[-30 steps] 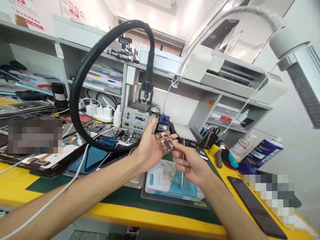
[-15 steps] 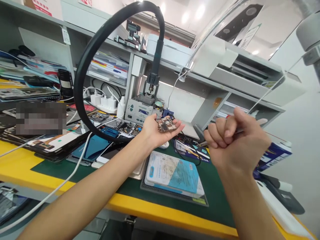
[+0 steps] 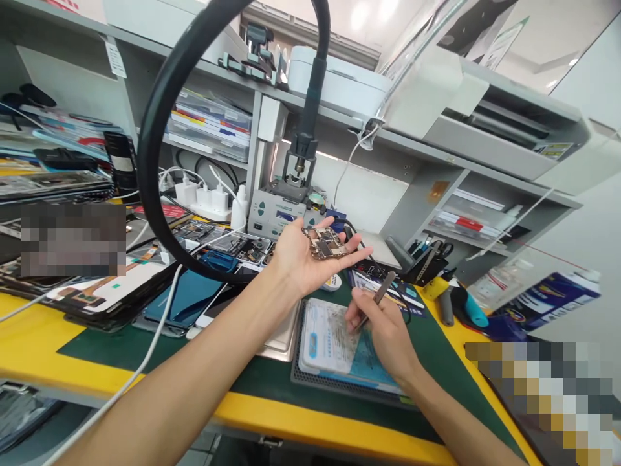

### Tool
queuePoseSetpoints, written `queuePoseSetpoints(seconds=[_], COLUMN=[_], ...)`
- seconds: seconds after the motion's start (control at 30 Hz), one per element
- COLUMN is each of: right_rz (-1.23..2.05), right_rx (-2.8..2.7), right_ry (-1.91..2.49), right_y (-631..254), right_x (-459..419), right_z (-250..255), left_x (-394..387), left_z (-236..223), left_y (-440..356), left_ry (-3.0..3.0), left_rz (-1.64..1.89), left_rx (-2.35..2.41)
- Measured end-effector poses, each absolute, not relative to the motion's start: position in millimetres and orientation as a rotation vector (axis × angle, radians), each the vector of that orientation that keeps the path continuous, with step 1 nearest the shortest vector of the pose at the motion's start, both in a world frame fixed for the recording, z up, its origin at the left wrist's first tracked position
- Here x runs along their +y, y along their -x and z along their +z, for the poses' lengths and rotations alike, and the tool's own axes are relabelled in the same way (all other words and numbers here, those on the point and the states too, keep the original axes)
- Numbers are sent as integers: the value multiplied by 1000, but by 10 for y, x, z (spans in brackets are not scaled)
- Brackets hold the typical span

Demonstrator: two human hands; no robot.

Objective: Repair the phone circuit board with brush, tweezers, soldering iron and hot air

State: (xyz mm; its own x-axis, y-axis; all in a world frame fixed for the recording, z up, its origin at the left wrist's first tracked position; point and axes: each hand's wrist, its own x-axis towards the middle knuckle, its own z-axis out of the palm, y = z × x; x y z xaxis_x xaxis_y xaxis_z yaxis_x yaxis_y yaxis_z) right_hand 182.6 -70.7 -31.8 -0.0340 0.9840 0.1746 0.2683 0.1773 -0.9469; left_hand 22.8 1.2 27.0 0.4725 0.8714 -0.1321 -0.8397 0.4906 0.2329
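Note:
My left hand (image 3: 310, 265) is held out palm up, fingers stretched, and a phone circuit board (image 3: 324, 242) rests on it near the thumb. Lower and to the right, my right hand (image 3: 381, 330) grips metal tweezers (image 3: 385, 288) between thumb and fingers. Their tips point down toward a worn white-and-blue flat pack (image 3: 325, 346), which lies on a dark textured pad (image 3: 303, 375). Whether the tips touch the pack I cannot tell. My right hand covers part of the pack.
A black hose (image 3: 150, 142) loops up from a hot-air station (image 3: 276, 213). Phone parts and a blue phone back (image 3: 179, 301) crowd the left. A pen holder (image 3: 429, 262) and a blue can (image 3: 548, 298) stand at right. A white cable (image 3: 162, 323) crosses my left forearm's side.
My right hand left the circuit board, swung up to the right in a fist, then came down over the pack with the tweezers. My left hand keeps the board, its fingers now more spread.

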Motion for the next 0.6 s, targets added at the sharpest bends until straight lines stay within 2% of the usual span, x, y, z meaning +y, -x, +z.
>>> queuePoseSetpoints(seconds=[0.13, 0.2, 0.4, 0.5, 0.6], right_rz=[459, 353, 750, 702, 508], right_rx=[-1890, -1989, -1886, -1790, -1721], right_ry=[1431, 1497, 1459, 1241, 1052], right_y=[-1942, -1971, -2021, -1994, -1897], right_x=[-712, -706, -739, -827, -917], right_z=[-249, -206, 146, 340, 345], left_x=[36, 38, 10, -1, -19], left_z=[250, 246, 267, 249, 197], left_y=[-204, -196, -213, -241, -288], left_ry=[-132, -78, 24, 18, -30], left_rz=[1066, 1077, 1047, 1027, 992], left_rx=[276, 259, 266, 301, 320])
